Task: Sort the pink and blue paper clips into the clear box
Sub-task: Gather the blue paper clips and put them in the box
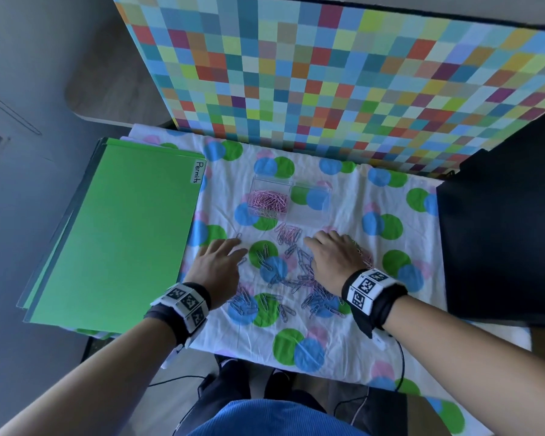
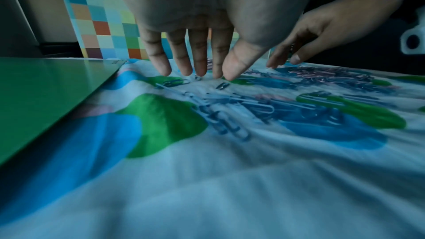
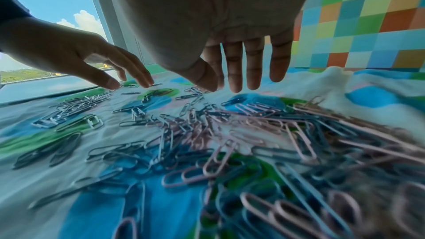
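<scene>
Head view: your left hand (image 1: 219, 262) and right hand (image 1: 331, 256) hover palm-down, fingers relaxed, holding nothing. Clear box (image 1: 291, 201) lies just beyond your fingertips, pink paper clips (image 1: 268, 201) in its left compartment. Left wrist view: straight fingers (image 2: 198, 55) above blue paper clips (image 2: 220, 115). Right wrist view: mixed clips under your palm.

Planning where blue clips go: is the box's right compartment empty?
Empty: the right compartment shows only tablecloth dots through it; pink clips fill the left.

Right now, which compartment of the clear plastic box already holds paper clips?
The left compartment of the clear plastic box, filled with pink paper clips; the right compartment shows only the spotted cloth beneath.
</scene>
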{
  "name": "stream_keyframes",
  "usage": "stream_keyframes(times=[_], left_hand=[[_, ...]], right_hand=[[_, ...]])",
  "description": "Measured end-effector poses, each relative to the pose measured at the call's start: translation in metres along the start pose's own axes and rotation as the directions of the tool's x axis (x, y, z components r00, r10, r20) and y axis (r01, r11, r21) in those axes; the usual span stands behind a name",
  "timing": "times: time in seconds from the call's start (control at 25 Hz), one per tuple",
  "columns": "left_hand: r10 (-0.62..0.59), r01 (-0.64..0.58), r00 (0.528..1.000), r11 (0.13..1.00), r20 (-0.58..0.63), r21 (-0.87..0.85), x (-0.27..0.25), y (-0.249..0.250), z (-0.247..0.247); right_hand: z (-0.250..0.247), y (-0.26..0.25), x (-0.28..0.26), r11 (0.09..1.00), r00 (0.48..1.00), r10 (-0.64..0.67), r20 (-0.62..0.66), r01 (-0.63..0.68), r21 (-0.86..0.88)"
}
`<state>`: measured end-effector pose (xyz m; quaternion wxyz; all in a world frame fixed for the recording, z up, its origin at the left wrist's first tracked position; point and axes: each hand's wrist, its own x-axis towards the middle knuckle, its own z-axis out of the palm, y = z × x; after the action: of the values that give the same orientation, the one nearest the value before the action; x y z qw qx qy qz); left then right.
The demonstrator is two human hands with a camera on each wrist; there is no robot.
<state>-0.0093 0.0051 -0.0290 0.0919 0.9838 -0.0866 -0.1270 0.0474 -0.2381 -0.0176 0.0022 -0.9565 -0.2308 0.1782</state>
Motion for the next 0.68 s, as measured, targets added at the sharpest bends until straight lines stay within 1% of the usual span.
stream_keyframes(times=[0.08,0.16,0.28,0.4,0.48,0.56,0.68], left_hand=[[0.074,-0.075,0.997,0.997,0.018,0.02,0.004,0.01,0.002],[0.12,-0.123,0.991,0.991,0.055,0.053,0.007,0.016,0.004],[0.101,-0.107,0.992,0.991,0.073,0.081,0.009,0.013,0.003],[0.065,-0.068,0.997,0.994,0.041,0.089,0.006,0.006,-0.001],[0.05,-0.051,0.999,0.995,0.016,0.087,0.002,0.0,-0.003],[0.039,-0.039,0.999,0.997,-0.006,0.059,0.001,0.0,-0.005],[0.096,-0.096,0.995,0.993,0.014,0.073,0.009,0.013,-0.004]], right_hand=[[-0.002,-0.006,0.007,0.999,0.999,-0.039,0.033,0.038,0.025],[-0.003,-0.007,0.008,0.999,0.998,-0.038,0.046,0.038,0.009],[0.001,-0.001,-0.001,0.999,1.0,-0.019,0.016,0.02,-0.03],[0.002,0.008,-0.009,0.997,0.999,0.04,0.003,-0.04,-0.071],[0.0,0.01,-0.006,0.996,0.998,0.062,-0.014,-0.063,-0.057],[-0.003,0.006,0.002,0.999,0.999,0.047,-0.028,-0.048,-0.021],[-0.005,-0.004,0.013,0.999,1.0,0.008,0.0,-0.008,0.043]])
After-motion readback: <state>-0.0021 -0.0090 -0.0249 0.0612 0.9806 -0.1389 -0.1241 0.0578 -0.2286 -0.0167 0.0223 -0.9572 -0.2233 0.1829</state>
